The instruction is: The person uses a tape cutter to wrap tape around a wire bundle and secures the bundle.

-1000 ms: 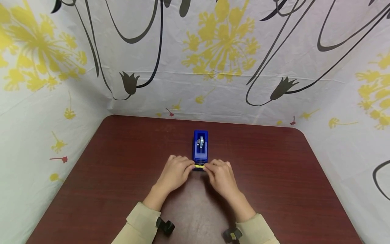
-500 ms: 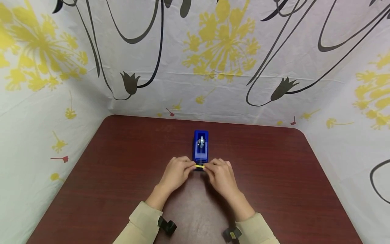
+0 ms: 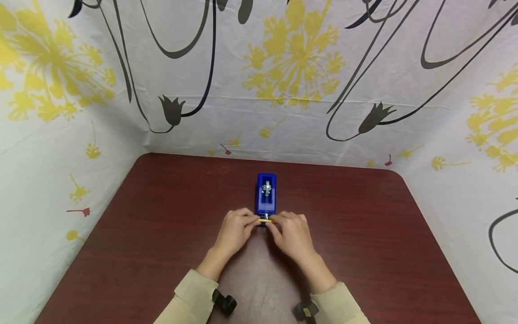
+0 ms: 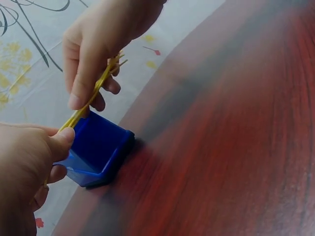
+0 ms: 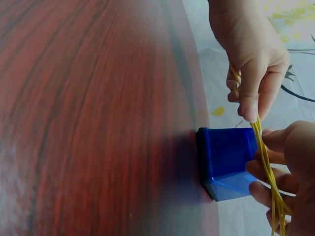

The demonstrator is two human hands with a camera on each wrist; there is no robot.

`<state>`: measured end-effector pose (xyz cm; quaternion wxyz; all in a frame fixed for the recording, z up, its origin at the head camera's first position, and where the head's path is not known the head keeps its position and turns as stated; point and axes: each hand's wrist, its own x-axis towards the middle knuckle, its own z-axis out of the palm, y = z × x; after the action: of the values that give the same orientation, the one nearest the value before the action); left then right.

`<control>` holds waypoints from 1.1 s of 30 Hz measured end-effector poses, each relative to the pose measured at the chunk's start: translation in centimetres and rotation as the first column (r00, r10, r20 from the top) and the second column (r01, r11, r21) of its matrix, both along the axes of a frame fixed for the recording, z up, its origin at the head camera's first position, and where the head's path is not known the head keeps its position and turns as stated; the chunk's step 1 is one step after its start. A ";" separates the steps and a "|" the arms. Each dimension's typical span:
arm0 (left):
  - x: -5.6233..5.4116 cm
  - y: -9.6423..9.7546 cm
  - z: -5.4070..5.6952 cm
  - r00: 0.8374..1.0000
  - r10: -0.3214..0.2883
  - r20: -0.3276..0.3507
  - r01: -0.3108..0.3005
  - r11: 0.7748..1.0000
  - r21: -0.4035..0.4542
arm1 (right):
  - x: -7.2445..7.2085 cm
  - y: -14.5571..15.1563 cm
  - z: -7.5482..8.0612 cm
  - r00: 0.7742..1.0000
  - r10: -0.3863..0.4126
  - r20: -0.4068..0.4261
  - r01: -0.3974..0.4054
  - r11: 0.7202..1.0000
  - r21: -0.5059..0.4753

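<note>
A bundle of thin yellow strands (image 3: 265, 220) is stretched between both hands, across the near end of a blue tape dispenser (image 3: 267, 208). My left hand (image 3: 234, 231) pinches the bundle's left part between thumb and fingers. On the other side, my right hand (image 3: 294, 236) holds the right part, its thumb against the strands (image 5: 266, 162) and its fingers behind them. Loose strand ends stick out past the right fingers in the right wrist view. A shiny clear patch shows at the dispenser's near end, beside the bundle. The dispenser's blue end (image 4: 101, 147) lies just beyond both hands.
The dispenser stands on a dark red-brown wooden table (image 3: 182, 193) with rounded far corners. White cloth (image 3: 243, 117) printed with yellow flowers and dark stems surrounds its back and sides. Each sleeve cuff carries a small black wrist camera (image 3: 224, 302).
The right thumb has shifted slightly left and down along the bundle. A shiny clear patch now shows at the dispenser's near end. The left forearm has drifted slightly right; the dispenser stays put.
</note>
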<state>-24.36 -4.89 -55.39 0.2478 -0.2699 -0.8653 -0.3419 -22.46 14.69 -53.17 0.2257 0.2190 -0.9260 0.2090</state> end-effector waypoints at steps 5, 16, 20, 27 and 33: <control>-0.1 0.2 -0.1 0.994 0.007 -0.109 -0.004 1.000 0.022 | 0.0 -0.7 0.4 0.996 -0.080 0.044 0.080 0.997 0.007; -0.4 0.2 -0.2 0.981 0.015 -0.195 -0.007 0.999 0.040 | 0.1 -1.3 0.9 0.981 -0.142 0.133 0.149 0.988 -0.042; -0.3 0.1 -0.1 0.992 0.017 -0.124 -0.021 0.999 -0.025 | 0.1 -1.1 0.8 0.988 -0.108 0.113 0.114 0.992 -0.050; -0.3 0.1 0.2 0.996 0.040 -0.085 -0.049 0.993 -0.110 | -0.1 -0.7 0.3 0.999 -0.049 0.024 0.050 0.998 -0.049; -0.3 0.1 0.3 0.998 0.036 -0.057 -0.040 0.996 -0.079 | -0.2 -0.5 0.1 0.998 -0.044 -0.036 0.043 0.998 -0.037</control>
<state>-24.69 -4.83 -55.08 0.2671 -0.2724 -0.8761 -0.2948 -22.69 14.17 -53.08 0.2513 0.1985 -0.9223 0.2165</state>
